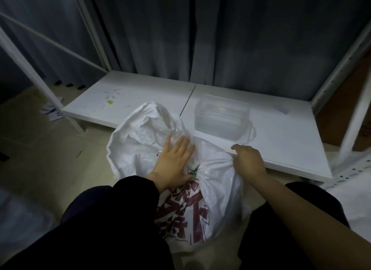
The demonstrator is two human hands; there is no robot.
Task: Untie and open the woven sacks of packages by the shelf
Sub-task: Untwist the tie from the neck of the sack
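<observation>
Dark trouser legs (pixel 104 229) are seen nearest, filling the frame from 7 to 5 o'clock, and the white woven sack (pixel 180 179) with maroon print is wedged between them on the floor, against the front edge of the white shelf board (pixel 281 133). Over to the left hand (pixel 173 161): it is laid flat on the sack's crumpled top, palm down, fingers straight and slightly spread, pointing toward 1 o'clock; its dark sleeve (pixel 128 191) runs back toward 7 o'clock. Nothing is gripped by it, only pressed. At 3 o'clock of it, the right hand (pixel 249 159) is curled tight, knuckles up, and the gathered neck of the sack is clamped in the fist and drawn taut toward the right; the bare forearm runs off toward 5 o'clock. A green tie (pixel 195 169) is glimpsed between the two hands. At 12 o'clock of the right hand, a clear plastic container (pixel 222 119) is set on the board, and grey curtains (pixel 241 38) are hung behind.
</observation>
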